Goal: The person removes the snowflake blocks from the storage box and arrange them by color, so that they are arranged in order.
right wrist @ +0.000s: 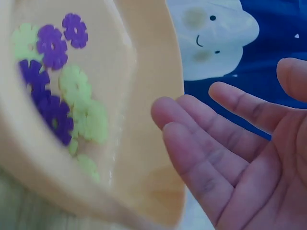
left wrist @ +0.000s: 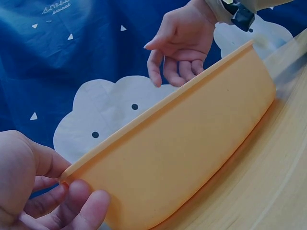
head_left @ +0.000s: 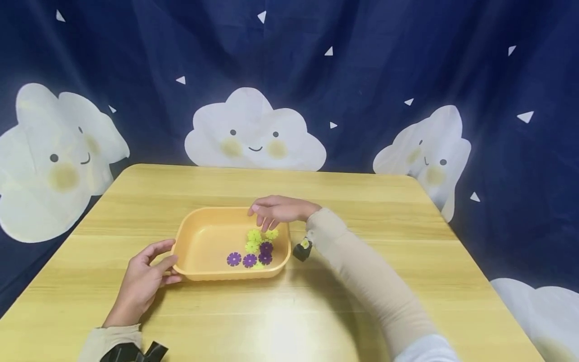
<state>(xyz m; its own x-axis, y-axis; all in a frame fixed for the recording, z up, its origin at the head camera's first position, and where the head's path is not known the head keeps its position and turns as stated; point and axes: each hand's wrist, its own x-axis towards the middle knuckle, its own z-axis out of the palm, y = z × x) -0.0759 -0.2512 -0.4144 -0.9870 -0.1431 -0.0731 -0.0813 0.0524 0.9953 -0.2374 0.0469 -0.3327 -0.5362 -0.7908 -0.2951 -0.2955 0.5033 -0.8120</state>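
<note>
An orange plastic tray (head_left: 199,241) sits on the wooden table (head_left: 407,241). Several purple flower discs (head_left: 250,260) and yellow-green flower discs (head_left: 254,235) lie in its right half, also seen in the right wrist view as purple discs (right wrist: 52,45) and green discs (right wrist: 88,120). My left hand (head_left: 149,274) touches the tray's left front corner, thumb (left wrist: 91,206) against its wall (left wrist: 192,143). My right hand (head_left: 276,210) hovers over the tray's far right rim, fingers (right wrist: 201,143) relaxed and empty.
A dark blue curtain with white smiling clouds (head_left: 255,130) hangs behind the table. A small black wrist camera (head_left: 302,249) sits under my right forearm beside the tray.
</note>
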